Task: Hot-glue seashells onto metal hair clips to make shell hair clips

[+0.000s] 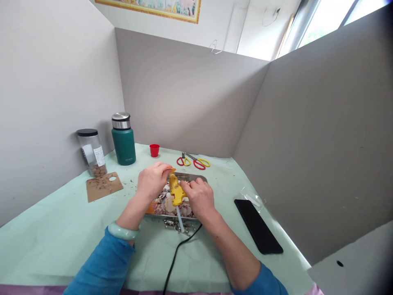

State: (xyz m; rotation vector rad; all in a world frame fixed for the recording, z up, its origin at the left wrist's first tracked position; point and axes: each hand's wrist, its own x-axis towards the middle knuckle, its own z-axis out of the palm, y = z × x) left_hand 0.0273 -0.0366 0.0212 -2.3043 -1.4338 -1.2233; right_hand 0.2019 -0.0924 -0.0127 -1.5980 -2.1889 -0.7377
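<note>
My right hand [200, 198] is wrapped round the handle of a yellow hot glue gun [176, 194]. A whitish glue stick [180, 219] juts from the gun's rear, towards me. Between the fingertips of my left hand [152, 180] is a thin orange shell [172, 170], close to the gun's front end; whether the nozzle touches it I cannot tell. Beneath both hands lies a metal tray [202, 178] with many mixed shells [169, 205] in it. Small metal clips [172, 225] are heaped at the tray's near edge.
A black cord [175, 254] trails towards me. At the back left stand a lidded jar [92, 152], a green flask [123, 143] and a red cup [154, 150]. Nearby is a brown board [103, 187]. Scissors [199, 163] lie behind the tray, a black slab [258, 226] at right. Grey partitions enclose the table.
</note>
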